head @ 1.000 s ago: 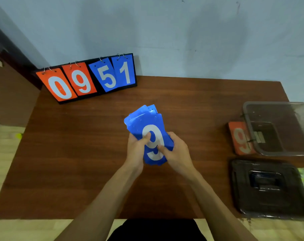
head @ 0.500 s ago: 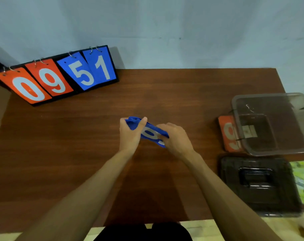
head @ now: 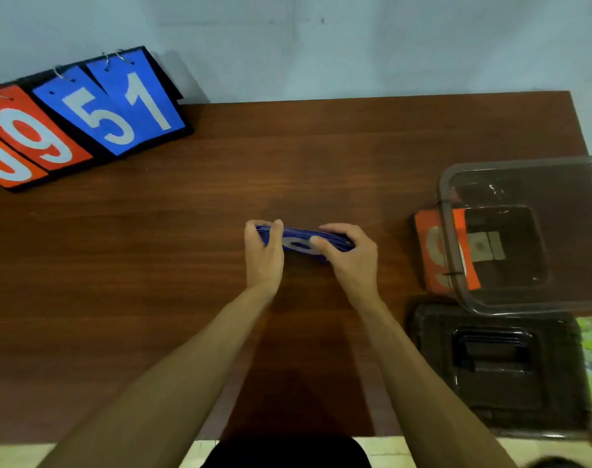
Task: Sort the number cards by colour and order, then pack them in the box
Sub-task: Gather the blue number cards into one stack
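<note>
Left hand [head: 264,253] and right hand [head: 350,256] both grasping a blue card stack [head: 303,240] edge-on over the table [head: 186,265]; clear box [head: 524,238] at right, orange card [head: 436,251] beside it

Pale blue-grey wall [head: 355,45] runs across the top, plain, w/ soft shadows & a few small dark specks. Dark red-brown wood-grain desk [head: 135,282] fills most of the view, back edge meeting the wall, far right corner in sight. Pale beige floor [head: 389,450] shows as a thin strip below the desk's near edge; light even, no glare.
</note>
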`<control>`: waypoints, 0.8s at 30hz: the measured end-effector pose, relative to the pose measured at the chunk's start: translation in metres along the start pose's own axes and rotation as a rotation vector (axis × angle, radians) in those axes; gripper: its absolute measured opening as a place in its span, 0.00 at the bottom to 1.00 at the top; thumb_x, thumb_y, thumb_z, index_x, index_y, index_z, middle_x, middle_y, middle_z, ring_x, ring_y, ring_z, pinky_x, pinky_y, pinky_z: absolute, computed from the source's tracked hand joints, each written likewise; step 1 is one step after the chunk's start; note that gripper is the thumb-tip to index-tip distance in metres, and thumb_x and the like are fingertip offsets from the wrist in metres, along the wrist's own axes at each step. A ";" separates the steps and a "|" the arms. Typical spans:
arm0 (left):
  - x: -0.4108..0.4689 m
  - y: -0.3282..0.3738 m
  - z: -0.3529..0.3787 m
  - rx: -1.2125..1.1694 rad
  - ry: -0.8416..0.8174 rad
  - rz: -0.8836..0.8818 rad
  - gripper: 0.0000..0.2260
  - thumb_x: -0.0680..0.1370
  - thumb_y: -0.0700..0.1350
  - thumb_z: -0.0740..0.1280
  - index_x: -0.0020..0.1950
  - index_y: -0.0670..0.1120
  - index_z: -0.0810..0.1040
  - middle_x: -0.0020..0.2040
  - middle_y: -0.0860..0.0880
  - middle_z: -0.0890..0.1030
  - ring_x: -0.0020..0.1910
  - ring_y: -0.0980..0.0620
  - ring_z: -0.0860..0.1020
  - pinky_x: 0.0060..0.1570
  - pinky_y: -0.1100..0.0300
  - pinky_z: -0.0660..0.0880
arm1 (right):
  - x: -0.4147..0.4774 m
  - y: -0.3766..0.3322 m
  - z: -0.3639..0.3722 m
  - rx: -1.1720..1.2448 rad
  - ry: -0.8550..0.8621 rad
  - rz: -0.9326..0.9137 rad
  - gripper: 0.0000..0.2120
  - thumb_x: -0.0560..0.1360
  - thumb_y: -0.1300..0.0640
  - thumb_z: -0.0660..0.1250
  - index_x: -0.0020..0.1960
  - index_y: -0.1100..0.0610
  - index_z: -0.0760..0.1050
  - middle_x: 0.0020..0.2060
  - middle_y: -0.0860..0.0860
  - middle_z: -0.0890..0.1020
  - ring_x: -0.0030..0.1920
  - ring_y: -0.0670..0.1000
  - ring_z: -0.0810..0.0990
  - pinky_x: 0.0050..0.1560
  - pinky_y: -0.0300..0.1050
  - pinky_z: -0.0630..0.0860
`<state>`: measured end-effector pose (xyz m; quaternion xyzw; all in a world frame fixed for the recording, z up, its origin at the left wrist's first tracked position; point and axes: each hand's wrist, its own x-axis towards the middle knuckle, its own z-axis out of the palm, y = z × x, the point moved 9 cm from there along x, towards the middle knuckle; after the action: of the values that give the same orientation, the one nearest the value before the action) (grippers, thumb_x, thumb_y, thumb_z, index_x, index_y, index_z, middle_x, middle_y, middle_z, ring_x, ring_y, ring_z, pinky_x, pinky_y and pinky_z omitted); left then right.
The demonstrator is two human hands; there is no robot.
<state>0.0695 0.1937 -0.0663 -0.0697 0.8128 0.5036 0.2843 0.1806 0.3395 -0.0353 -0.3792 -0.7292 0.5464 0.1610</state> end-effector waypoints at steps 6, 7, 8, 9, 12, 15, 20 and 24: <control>-0.016 0.010 0.016 -0.089 0.049 0.057 0.12 0.81 0.54 0.55 0.54 0.50 0.73 0.48 0.57 0.78 0.44 0.62 0.76 0.39 0.67 0.68 | -0.009 0.016 -0.013 0.201 0.268 0.152 0.02 0.75 0.47 0.65 0.44 0.42 0.73 0.40 0.43 0.79 0.43 0.38 0.79 0.39 0.32 0.76; -0.016 0.012 0.017 -0.114 0.049 0.074 0.10 0.82 0.52 0.54 0.55 0.52 0.73 0.50 0.57 0.79 0.46 0.62 0.76 0.40 0.67 0.70 | -0.007 0.013 -0.015 0.189 0.302 0.130 0.03 0.75 0.48 0.65 0.45 0.40 0.72 0.40 0.41 0.78 0.43 0.37 0.78 0.39 0.30 0.75; -0.016 0.013 0.016 -0.133 0.046 0.104 0.09 0.82 0.50 0.54 0.55 0.55 0.73 0.52 0.57 0.79 0.48 0.62 0.77 0.41 0.67 0.73 | -0.004 0.010 -0.018 0.179 0.330 0.107 0.05 0.75 0.48 0.65 0.45 0.39 0.70 0.40 0.39 0.77 0.43 0.36 0.77 0.40 0.28 0.73; -0.016 0.015 0.015 -0.136 0.037 0.141 0.10 0.82 0.48 0.53 0.55 0.57 0.73 0.52 0.58 0.79 0.49 0.62 0.77 0.44 0.66 0.75 | -0.002 0.009 -0.020 0.164 0.349 0.091 0.05 0.75 0.47 0.66 0.46 0.38 0.70 0.40 0.39 0.77 0.43 0.36 0.76 0.40 0.27 0.72; -0.014 0.016 0.015 -0.098 -0.020 0.202 0.11 0.82 0.48 0.53 0.48 0.54 0.75 0.47 0.57 0.80 0.44 0.63 0.78 0.46 0.63 0.76 | 0.003 0.014 -0.020 0.156 0.327 0.100 0.03 0.75 0.46 0.64 0.43 0.42 0.71 0.38 0.42 0.78 0.40 0.38 0.77 0.39 0.28 0.72; -0.013 0.012 0.017 -0.129 -0.021 0.158 0.14 0.82 0.52 0.55 0.43 0.48 0.74 0.38 0.54 0.79 0.34 0.63 0.78 0.34 0.69 0.74 | 0.001 0.022 -0.019 0.161 0.362 0.113 0.15 0.76 0.42 0.61 0.35 0.50 0.72 0.33 0.48 0.78 0.34 0.43 0.76 0.38 0.32 0.73; -0.014 0.004 0.034 -0.166 -0.405 0.079 0.23 0.66 0.64 0.68 0.52 0.54 0.65 0.50 0.50 0.77 0.42 0.63 0.80 0.40 0.68 0.76 | -0.004 0.034 -0.021 0.213 0.469 0.233 0.21 0.75 0.39 0.58 0.31 0.52 0.73 0.29 0.48 0.79 0.33 0.46 0.79 0.39 0.44 0.78; -0.019 -0.005 0.035 0.101 -0.628 0.170 0.36 0.64 0.38 0.78 0.60 0.53 0.58 0.58 0.53 0.72 0.55 0.62 0.75 0.49 0.69 0.75 | 0.007 0.026 -0.023 0.210 0.455 0.228 0.22 0.77 0.40 0.58 0.30 0.51 0.72 0.25 0.45 0.77 0.28 0.42 0.76 0.32 0.34 0.74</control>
<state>0.1012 0.2183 -0.0713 0.1713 0.7125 0.4814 0.4808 0.2006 0.3631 -0.0520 -0.5530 -0.5663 0.5343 0.2966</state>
